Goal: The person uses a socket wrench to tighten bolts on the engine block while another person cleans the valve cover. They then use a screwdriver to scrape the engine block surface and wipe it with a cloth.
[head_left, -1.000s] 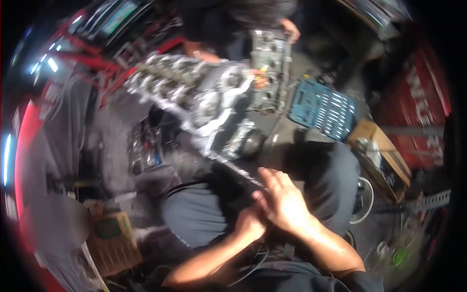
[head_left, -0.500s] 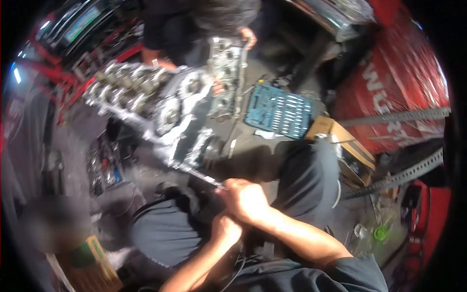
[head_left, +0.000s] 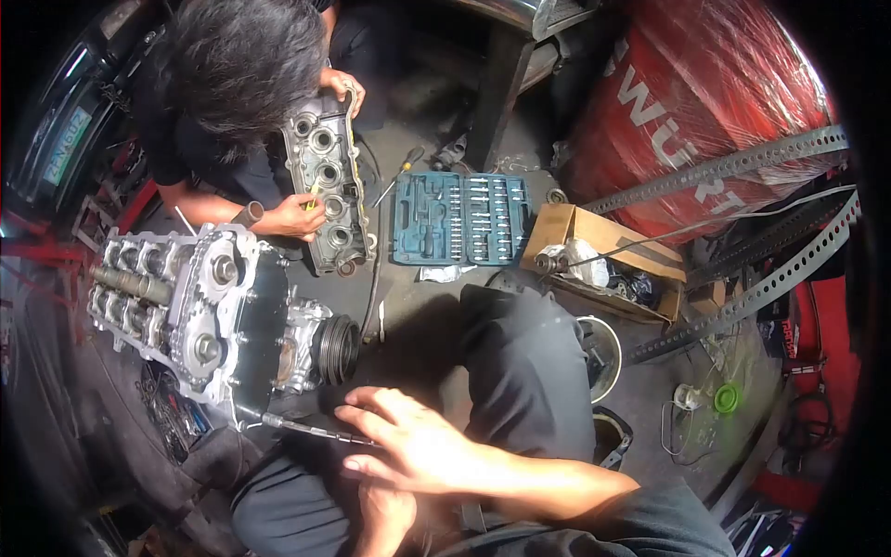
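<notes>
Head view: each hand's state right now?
Right hand: open, fingers spread over the metal bar.
Left hand: mostly hidden beneath it, cannot tell.

Open socket set (head_left: 461, 218), cardboard box (head_left: 603, 262)

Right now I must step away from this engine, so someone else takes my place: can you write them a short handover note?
Right hand: fingers spread open, lying over the long bar, not gripping it.
Left hand: tucked beneath the right one, grip hidden.
Things: the bar's far end meets the lower corner of the engine, which sits on the floor ahead of the knees. The open socket case lies beyond it.
Done: the valve cover is off, held by a co-worker's hand.
Left: the cam sprockets and crank pulley are on the engine.
</notes>
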The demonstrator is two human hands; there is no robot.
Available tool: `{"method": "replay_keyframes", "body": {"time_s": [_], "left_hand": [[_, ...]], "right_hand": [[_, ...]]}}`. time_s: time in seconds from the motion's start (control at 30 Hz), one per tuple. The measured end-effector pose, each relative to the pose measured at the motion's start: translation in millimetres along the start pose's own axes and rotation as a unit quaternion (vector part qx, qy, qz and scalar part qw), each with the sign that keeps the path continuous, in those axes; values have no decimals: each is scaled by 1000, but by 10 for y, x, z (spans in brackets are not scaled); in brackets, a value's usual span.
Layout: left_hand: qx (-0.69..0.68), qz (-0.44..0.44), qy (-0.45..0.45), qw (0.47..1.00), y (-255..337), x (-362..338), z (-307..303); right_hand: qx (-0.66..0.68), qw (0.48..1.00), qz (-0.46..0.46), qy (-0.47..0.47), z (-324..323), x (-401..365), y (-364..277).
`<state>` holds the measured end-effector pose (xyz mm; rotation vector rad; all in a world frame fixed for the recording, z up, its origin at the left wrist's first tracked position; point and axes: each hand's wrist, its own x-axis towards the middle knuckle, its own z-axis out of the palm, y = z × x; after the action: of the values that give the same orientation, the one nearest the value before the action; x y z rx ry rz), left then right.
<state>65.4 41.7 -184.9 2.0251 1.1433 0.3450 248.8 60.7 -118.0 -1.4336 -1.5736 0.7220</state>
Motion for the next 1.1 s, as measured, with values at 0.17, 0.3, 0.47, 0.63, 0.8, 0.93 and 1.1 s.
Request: {"method": "replay_keyframes", "body": {"time_s": [0.17, 0.3, 0.47, 0.63, 0.8, 0.93, 1.1], "left_hand": [[-6, -158, -41, 987, 130, -51, -48], [-19, -135, -51, 989, 132, -5, -59], [-15, -137, -42, 990, 161, -18, -48], [9, -99, -18, 995, 123, 1, -28], [-28, -120, -8, 992, 103, -54, -74], [-74, -157, -89, 981, 141, -12, -123], [-310, -139, -49, 939, 90, 76, 87]], "right_hand": [[39, 984, -27, 172, -922, 147, -4], [120, 967, 12, 225, -925, 144, 89], [258, 943, 98, 187, -868, 116, 0], [-54, 997, -31, -49, -107, -36, 81], [-74, 997, 20, -28, 399, -194, 146], [-212, 977, -17, 2, 483, -117, 160], [-245, 968, 40, -38, 558, 71, 29]]}}
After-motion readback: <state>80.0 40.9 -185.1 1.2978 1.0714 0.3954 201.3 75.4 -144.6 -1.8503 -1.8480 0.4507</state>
